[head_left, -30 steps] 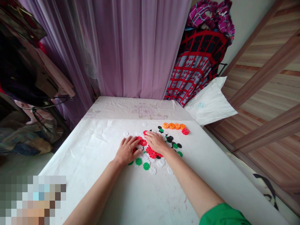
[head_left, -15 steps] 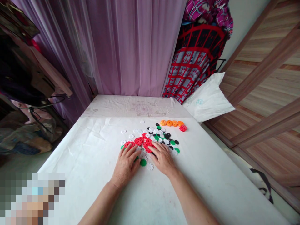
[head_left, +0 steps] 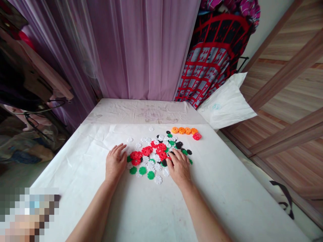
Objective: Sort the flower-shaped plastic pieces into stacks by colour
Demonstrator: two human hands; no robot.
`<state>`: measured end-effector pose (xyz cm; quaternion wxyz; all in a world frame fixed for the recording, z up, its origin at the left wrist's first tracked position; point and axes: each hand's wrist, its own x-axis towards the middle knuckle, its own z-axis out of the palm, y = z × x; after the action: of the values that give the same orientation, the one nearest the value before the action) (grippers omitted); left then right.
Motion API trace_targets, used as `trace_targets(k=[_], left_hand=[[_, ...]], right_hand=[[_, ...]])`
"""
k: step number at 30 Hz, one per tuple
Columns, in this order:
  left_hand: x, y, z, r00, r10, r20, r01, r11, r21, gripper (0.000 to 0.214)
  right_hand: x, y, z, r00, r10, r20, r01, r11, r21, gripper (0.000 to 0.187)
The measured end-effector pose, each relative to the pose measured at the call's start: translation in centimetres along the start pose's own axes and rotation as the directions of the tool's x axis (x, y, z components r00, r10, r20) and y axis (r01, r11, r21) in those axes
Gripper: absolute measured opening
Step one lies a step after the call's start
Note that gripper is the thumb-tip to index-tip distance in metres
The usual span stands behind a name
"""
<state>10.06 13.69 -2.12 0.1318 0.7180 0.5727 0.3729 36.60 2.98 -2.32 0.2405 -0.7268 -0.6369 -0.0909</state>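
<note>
Notched plastic discs in several colours lie in a loose pile on the white-covered table. My left hand (head_left: 115,162) is just left of the pile, fingers extended and holding nothing. On the pile's right edge rests my right hand (head_left: 179,165), fingers spread and bent over some discs, with none gripped. Between the hands are red discs (head_left: 147,151), white discs (head_left: 158,179) and green discs (head_left: 142,170). Black discs (head_left: 179,145) are mostly beyond my right hand, which hides part of the pile. Behind it sit a row of orange discs (head_left: 182,130) and a red stack (head_left: 197,136).
The table (head_left: 148,215) stretches out toward a purple curtain (head_left: 141,50). White sheeting (head_left: 227,104) sticks out past its right back edge, near a wooden cabinet (head_left: 282,84). A red-and-black patterned cloth (head_left: 207,60) hangs behind. Clothes (head_left: 30,67) hang at the left.
My left hand has moved left, off the discs, uncovering red and green ones. My right hand has shifted slightly right. The red discs are spread a little differently, and the view has tilted slightly.
</note>
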Motion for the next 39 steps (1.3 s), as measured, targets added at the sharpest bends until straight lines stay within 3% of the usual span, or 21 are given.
trace_targets(k=[5, 10, 15, 21, 25, 28, 31, 34, 36, 39], left_hand=[[0.0, 0.1, -0.1, 0.997, -0.075, -0.020, 0.073, 0.991, -0.116, 0.036], [-0.1, 0.5, -0.5, 0.986, -0.160, -0.042, 0.148, 0.967, -0.209, 0.037], [-0.1, 0.4, -0.3, 0.982, -0.181, -0.057, 0.162, 0.956, -0.246, 0.036], [-0.2, 0.4, -0.4, 0.987, -0.156, -0.040, 0.142, 0.960, -0.240, 0.034], [-0.2, 0.5, -0.4, 0.987, -0.158, -0.040, 0.144, 0.960, -0.239, 0.034], [-0.2, 0.5, -0.4, 0.986, -0.163, -0.039, 0.149, 0.959, -0.241, 0.034], [-0.3, 0.5, -0.4, 0.986, -0.163, -0.038, 0.149, 0.960, -0.238, 0.034], [-0.2, 0.6, -0.4, 0.987, -0.155, -0.029, 0.145, 0.964, -0.222, 0.034], [-0.2, 0.7, -0.5, 0.990, -0.142, -0.022, 0.134, 0.968, -0.212, 0.034], [-0.1, 0.8, -0.6, 0.991, -0.131, -0.022, 0.124, 0.972, -0.200, 0.034]], right_hand=[[0.8, -1.9, 0.4, 0.999, 0.012, 0.049, -0.012, 1.000, 0.008, 0.039], [1.5, -2.3, 1.4, 0.998, 0.068, -0.007, -0.068, 0.998, 0.010, 0.032], [1.7, -2.3, 1.8, 0.995, 0.053, -0.087, -0.053, 0.999, 0.000, 0.025], [1.6, -2.2, 1.9, 0.998, 0.009, -0.060, -0.011, 0.999, -0.033, 0.031], [2.1, -2.1, 1.6, 0.989, 0.017, -0.146, -0.010, 0.999, 0.052, 0.027], [1.0, -3.0, -0.2, 0.969, -0.039, -0.246, 0.092, 0.973, 0.210, 0.032], [-2.2, -4.3, -2.7, 0.956, -0.262, -0.129, 0.292, 0.858, 0.423, 0.038], [-5.4, -5.1, -4.2, 0.850, -0.523, 0.067, 0.391, 0.711, 0.584, 0.045], [-6.0, -5.0, -4.2, 0.814, -0.564, 0.139, 0.378, 0.696, 0.611, 0.048], [-4.3, -4.2, -3.1, 0.823, -0.541, 0.174, 0.353, 0.727, 0.588, 0.050]])
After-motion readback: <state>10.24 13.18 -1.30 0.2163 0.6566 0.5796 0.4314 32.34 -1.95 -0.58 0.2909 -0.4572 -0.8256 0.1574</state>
